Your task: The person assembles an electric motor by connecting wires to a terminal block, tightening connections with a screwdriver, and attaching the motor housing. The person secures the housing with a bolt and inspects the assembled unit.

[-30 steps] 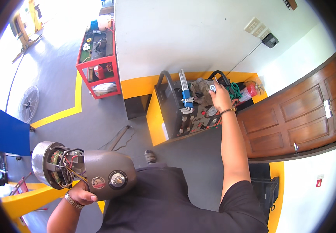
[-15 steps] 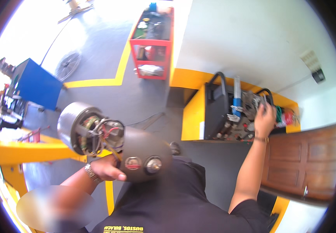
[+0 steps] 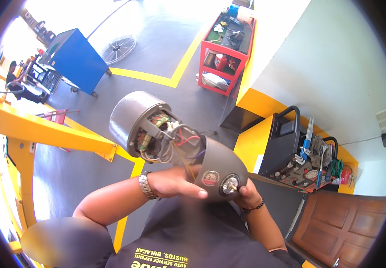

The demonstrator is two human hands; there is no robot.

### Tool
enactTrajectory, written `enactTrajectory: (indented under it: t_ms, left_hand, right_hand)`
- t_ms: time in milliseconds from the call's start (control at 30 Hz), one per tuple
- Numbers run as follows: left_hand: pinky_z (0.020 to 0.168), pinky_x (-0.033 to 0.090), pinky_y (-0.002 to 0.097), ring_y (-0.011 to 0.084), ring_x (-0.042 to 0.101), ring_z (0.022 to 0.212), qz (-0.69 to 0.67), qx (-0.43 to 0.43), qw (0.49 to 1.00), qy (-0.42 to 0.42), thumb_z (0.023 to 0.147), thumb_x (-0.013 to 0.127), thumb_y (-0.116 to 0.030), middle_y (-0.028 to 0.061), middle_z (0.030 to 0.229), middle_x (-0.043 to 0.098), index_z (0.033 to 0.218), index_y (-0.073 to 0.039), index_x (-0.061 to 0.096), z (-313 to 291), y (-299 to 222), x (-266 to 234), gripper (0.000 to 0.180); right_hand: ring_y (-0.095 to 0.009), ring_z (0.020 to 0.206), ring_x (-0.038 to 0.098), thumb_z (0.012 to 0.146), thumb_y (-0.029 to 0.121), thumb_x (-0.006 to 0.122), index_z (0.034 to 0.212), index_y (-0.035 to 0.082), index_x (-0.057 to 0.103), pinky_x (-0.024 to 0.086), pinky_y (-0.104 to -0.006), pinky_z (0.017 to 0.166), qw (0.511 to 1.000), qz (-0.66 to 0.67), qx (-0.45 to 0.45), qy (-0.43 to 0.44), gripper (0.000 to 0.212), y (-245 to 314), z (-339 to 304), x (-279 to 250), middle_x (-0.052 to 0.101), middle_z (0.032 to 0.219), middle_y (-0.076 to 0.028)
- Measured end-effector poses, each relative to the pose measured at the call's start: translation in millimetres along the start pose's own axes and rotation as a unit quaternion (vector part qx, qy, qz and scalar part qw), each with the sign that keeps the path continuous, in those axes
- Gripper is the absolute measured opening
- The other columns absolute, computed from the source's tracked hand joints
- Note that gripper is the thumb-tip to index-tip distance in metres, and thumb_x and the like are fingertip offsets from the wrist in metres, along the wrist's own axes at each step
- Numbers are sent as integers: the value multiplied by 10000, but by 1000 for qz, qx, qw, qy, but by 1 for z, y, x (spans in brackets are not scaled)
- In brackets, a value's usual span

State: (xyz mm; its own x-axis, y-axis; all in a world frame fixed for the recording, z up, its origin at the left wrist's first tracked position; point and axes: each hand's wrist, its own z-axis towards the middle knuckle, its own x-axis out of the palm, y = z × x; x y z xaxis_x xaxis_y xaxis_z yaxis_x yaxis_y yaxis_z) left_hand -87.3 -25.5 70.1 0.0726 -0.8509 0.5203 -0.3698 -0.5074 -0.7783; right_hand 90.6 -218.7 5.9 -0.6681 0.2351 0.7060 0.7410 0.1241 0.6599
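Note:
In front of my body is an opened grey device with two metal parts joined by wires. Its silver-grey cylinder (image 3: pixel 135 120) is at the far left end, with a circuit and coloured wires (image 3: pixel 175 136) showing at its open side. The rounded dark grey cover (image 3: pixel 224 163) has a sticker and a round metal fitting with a brass-coloured stem. My left hand (image 3: pixel 175 182) is closed on the cover's near left side, thumb along its edge. My right hand (image 3: pixel 251 195) grips the cover's right end, thumb beside the fitting; its other fingers are hidden behind.
At right stands a black-and-yellow machine (image 3: pixel 286 147) with tools and gauges on top, beside a wooden door (image 3: pixel 344 228). A red cart (image 3: pixel 226 53) stands at the back, a blue cabinet (image 3: pixel 77 60) at far left. A yellow frame (image 3: pixel 45 127) spans the left side.
My right hand has left the tools on the machine at right and now holds the cover. The view has turned, and the device sits farther right in the picture.

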Motion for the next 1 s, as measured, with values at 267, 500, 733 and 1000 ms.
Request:
enactTrajectory:
  t_ms: [267, 500, 733, 1000]
  left_hand:
    - [1068, 442, 389, 291, 599, 1225, 299, 142, 912, -241, 788, 849, -353, 190, 1305, 632, 1358, 46, 546, -68, 8, 9, 759]
    - [946, 527, 372, 252, 661, 1114, 211, 113, 931, -277, 777, 848, -249, 153, 1183, 684, 1251, -3, 633, -96, 73, -18, 576]
    - [1020, 496, 399, 280, 620, 1206, 136, 159, 966, -151, 769, 859, -292, 178, 1331, 613, 1478, 5, 385, -52, 91, -18, 902]
    - [1129, 381, 458, 293, 424, 1388, -138, 112, 983, 47, 745, 904, -220, 190, 1556, 316, 1559, -12, 150, -4, 79, -16, 1129]
  right_hand:
    - [-273, 1326, 459, 579, 490, 933, 1527, 61, 250, 395, -417, 1107, 986, -66, -114, -105, 1244, -3, -26, -22, 423, 1432, -116]
    - [-281, 1348, 440, 563, 430, 948, 1537, 63, 203, 378, -421, 1120, 975, -126, -166, -78, 1280, 15, -21, -31, 407, 1458, -129]
    - [-289, 1370, 421, 546, 371, 963, 1547, 64, 157, 362, -424, 1132, 967, -170, -180, -61, 1321, 30, -26, -24, 391, 1483, -142]
    - [-298, 1395, 399, 528, 303, 980, 1558, 66, 103, 343, -428, 1146, 963, -195, -179, -51, 1374, 37, -33, -16, 372, 1512, -157]
